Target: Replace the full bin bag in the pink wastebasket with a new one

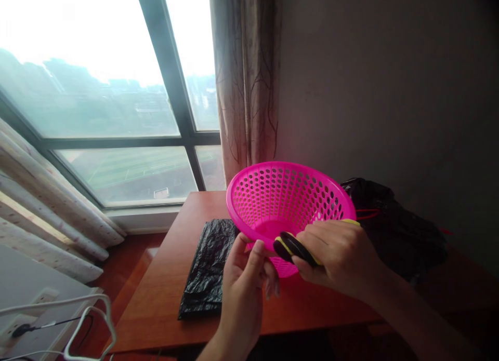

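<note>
A bright pink plastic basket (290,166) with many holes stands tilted over the table, its open top facing me. My left hand (245,278) pinches its near rim between thumb and fingers. In my right hand (339,252), the fingers are wrapped round a black-and-yellow tool (295,248). The tool's rounded black end lies against or just over the near rim, close to my left fingertips. A bit of yellow also shows behind the right knuckles. My grip hides most of the tool, so I cannot tell its exact kind.
A flat, folded black plastic bag (202,278) lies on the reddish wooden table (156,293) at left. A crumpled black bag (401,231) with a red strip sits at right. Beyond are a window (128,169), curtains (245,80) and white cables (105,319) at lower left.
</note>
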Demonstrator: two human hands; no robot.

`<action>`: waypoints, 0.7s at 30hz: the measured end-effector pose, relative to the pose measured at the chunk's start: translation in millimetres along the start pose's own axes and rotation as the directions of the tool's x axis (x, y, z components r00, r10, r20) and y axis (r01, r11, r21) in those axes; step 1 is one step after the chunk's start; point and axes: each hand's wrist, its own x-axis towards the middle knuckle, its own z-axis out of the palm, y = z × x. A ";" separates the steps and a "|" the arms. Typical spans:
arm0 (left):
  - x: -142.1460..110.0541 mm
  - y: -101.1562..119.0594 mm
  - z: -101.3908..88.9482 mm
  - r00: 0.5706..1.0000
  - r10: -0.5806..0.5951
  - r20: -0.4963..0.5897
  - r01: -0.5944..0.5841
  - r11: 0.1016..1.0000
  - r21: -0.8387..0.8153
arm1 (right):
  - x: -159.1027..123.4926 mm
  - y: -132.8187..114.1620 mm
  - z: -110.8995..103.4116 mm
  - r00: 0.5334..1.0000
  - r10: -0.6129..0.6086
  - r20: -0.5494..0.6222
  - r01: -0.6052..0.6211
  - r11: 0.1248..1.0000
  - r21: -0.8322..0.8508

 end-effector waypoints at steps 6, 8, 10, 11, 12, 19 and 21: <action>11.8 11.4 -5.5 1.000 0.002 0.019 -0.002 1.000 -0.003 | 0.1 1.0 -1.2 0.999 -0.011 0.037 0.010 1.000 0.025; 18.5 15.0 -11.5 0.999 0.017 0.032 -0.017 1.000 -0.016 | -1.4 3.4 -0.9 0.999 -0.017 0.049 0.016 0.999 0.036; 26.5 19.0 -18.5 0.998 0.030 0.047 -0.028 0.999 -0.041 | -3.4 6.7 -0.8 0.998 -0.028 0.060 0.025 0.998 0.053; 31.2 21.6 -22.2 0.998 0.033 0.057 -0.030 0.998 -0.056 | -4.5 8.6 -1.0 0.997 -0.034 0.065 0.030 0.998 0.064; 36.5 24.8 -25.8 0.997 0.035 0.067 -0.030 0.997 -0.071 | -5.6 10.5 -1.3 0.997 -0.040 0.071 0.035 0.997 0.074; 84.7 50.1 -43.0 0.990 -0.140 0.021 0.142 0.968 -0.208 | -9.6 21.6 -3.6 0.991 -0.084 0.106 0.074 0.992 0.101; 94.4 51.6 -45.0 0.985 -0.175 0.006 0.171 0.954 -0.245 | -9.5 21.8 -3.0 0.991 -0.075 0.107 0.065 0.993 0.097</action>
